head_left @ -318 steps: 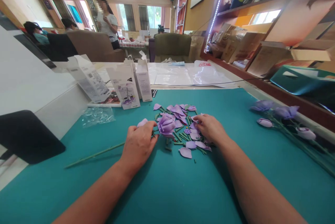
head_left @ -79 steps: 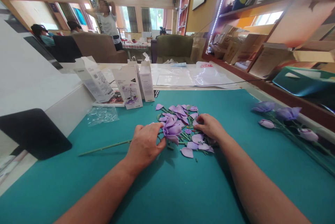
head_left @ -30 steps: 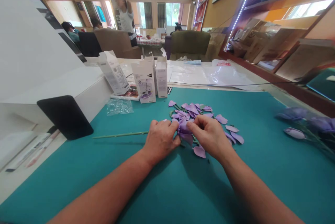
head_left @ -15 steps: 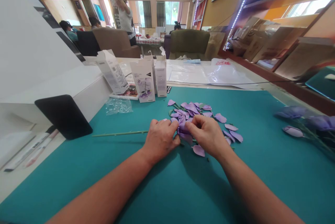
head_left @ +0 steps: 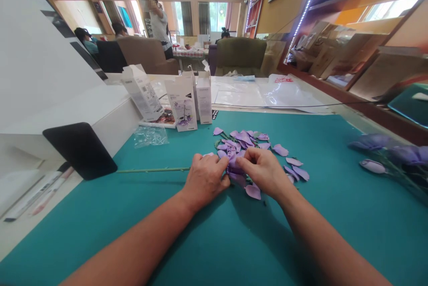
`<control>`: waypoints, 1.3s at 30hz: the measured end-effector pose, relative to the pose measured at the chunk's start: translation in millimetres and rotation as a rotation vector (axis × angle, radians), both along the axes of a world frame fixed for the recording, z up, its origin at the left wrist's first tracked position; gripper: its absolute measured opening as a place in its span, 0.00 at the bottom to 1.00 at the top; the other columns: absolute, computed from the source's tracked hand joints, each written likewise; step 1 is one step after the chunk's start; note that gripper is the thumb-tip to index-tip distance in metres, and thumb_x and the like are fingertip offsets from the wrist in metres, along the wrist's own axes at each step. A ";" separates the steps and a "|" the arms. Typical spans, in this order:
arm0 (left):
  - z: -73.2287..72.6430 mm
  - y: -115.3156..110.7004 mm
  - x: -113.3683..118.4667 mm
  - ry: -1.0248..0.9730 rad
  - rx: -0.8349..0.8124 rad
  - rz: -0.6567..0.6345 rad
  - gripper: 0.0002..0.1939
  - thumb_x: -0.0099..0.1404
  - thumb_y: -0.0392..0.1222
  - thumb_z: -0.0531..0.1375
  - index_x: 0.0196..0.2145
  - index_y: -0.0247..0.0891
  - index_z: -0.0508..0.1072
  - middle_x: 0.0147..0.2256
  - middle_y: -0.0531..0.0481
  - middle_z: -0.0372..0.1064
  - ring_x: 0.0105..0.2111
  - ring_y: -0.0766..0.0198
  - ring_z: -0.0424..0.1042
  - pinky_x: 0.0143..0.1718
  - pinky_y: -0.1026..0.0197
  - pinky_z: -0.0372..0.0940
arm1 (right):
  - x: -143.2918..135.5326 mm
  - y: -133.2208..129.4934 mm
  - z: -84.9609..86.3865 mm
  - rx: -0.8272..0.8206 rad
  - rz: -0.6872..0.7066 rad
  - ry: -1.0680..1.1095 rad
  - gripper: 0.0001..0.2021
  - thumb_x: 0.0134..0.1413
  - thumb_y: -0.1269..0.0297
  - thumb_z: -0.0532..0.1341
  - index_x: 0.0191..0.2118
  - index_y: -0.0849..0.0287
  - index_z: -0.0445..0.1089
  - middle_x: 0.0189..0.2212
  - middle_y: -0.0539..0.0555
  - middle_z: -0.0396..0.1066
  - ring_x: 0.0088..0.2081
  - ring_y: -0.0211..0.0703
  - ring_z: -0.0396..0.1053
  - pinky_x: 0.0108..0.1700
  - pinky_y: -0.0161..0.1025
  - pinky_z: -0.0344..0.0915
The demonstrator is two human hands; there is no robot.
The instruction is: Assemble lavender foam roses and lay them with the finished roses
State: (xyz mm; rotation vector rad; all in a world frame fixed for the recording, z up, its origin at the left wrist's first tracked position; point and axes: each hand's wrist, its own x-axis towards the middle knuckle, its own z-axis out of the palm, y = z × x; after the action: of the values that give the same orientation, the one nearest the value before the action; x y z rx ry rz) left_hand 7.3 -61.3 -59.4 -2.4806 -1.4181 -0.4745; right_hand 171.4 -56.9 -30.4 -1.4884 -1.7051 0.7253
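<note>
A purple artificial flower (head_left: 236, 164) sits between my two hands, its green stem (head_left: 152, 170) stretching left along the mat. My left hand (head_left: 206, 174) is closed around the flower's base, thumb underneath. Thumb and forefinger of my right hand (head_left: 264, 168) pinch one of the flower's purple petals from the right side. Loose purple petals (head_left: 245, 138) and small green pieces lie in a pile just beyond my hands. A pale petal (head_left: 253, 192) rests below the flower, and several more petals (head_left: 301, 173) are scattered to the right.
The green mat (head_left: 187, 241) covers the desk. Open white boxes (head_left: 183, 110) stand at the back, with crumpled clear plastic (head_left: 150, 136) in front. A black tablet-like panel (head_left: 80, 150) leans at the left. More purple flowers (head_left: 371, 142) lie at the right. Beyond the desk a person (head_left: 160, 23) stands.
Both hands keep nearly the same hold on the flower, with only slight finger movement. The whole view has shifted a little. The standing person's arm has changed position somewhat.
</note>
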 end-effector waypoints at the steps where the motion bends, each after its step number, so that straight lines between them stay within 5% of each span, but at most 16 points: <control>1: -0.2 -0.1 0.0 0.001 -0.001 0.000 0.08 0.59 0.39 0.55 0.36 0.40 0.70 0.31 0.47 0.72 0.35 0.55 0.69 0.34 0.52 0.52 | 0.1 0.0 0.0 0.000 0.003 -0.002 0.16 0.45 0.53 0.56 0.17 0.55 0.54 0.15 0.45 0.55 0.21 0.35 0.53 0.23 0.34 0.50; 18: 5.5 -0.4 0.0 0.002 -0.092 0.041 0.08 0.60 0.40 0.55 0.37 0.41 0.70 0.33 0.48 0.72 0.36 0.55 0.70 0.36 0.53 0.52 | 6.4 1.6 1.8 -0.041 0.037 0.078 0.18 0.44 0.50 0.59 0.18 0.56 0.57 0.15 0.45 0.55 0.21 0.35 0.53 0.23 0.33 0.51; 24: 13.4 2.2 -10.1 -0.087 -0.196 0.092 0.08 0.61 0.41 0.53 0.38 0.40 0.69 0.32 0.49 0.73 0.35 0.56 0.70 0.37 0.55 0.52 | 79.6 14.9 15.2 0.071 -0.237 0.034 0.18 0.48 0.48 0.58 0.24 0.60 0.69 0.16 0.47 0.61 0.19 0.35 0.55 0.21 0.34 0.52; 30: 21.8 6.9 -14.7 -0.118 -0.250 0.138 0.08 0.62 0.43 0.52 0.36 0.40 0.68 0.30 0.51 0.72 0.33 0.57 0.70 0.37 0.55 0.53 | 158.2 29.8 -5.4 -0.076 -0.456 -0.378 0.12 0.48 0.61 0.57 0.34 0.57 0.75 0.28 0.54 0.75 0.29 0.43 0.69 0.30 0.37 0.62; 39: 25.3 11.7 -19.2 -0.131 -0.267 0.182 0.11 0.62 0.46 0.50 0.38 0.40 0.67 0.31 0.50 0.73 0.33 0.55 0.71 0.39 0.54 0.54 | 168.5 23.3 -14.1 -0.289 -0.325 -0.538 0.08 0.48 0.64 0.59 0.32 0.56 0.76 0.33 0.53 0.78 0.36 0.44 0.72 0.34 0.35 0.61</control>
State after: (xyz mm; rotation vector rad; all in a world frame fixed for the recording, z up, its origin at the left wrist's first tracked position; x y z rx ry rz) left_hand -11.8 -49.6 -34.2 -2.5249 -1.8490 -0.4414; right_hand 339.9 -33.7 -44.5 -2.2565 -1.7119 0.4279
